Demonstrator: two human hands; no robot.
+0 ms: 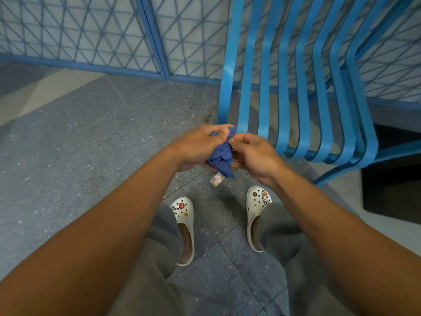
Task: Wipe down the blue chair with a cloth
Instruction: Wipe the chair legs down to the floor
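The left hand (197,147) and the right hand (254,153) met in front of the body, both gripping one crumpled cloth (221,153) between them: the left fingers curled over its top edge, the right thumb and fingers pinching its side. The cloth was dark blue, soft and bunched into loose folds, with a corner hanging down below the palms and a small pale tag (216,179) dangling under it. It was held in the air just beside the front edge of the chair (303,92), near the leftmost slat; whether it touched the slat could not be told. The chair stood to the right, made of flat, smooth, bright blue bands that ran down the back, curved into the seat and looped under at the front, with open gaps between them. Below the hands lay a grey speckled floor (79,144) of large tiles with thin joints. The person stood on it in grey trousers (284,236) and white perforated clogs (185,224) dotted with small charms. Behind ran a blue-framed fence (79,30) with a triangular wire mesh over pale panels. A dark block (394,190) sat on the floor at the far right, beyond the chair.
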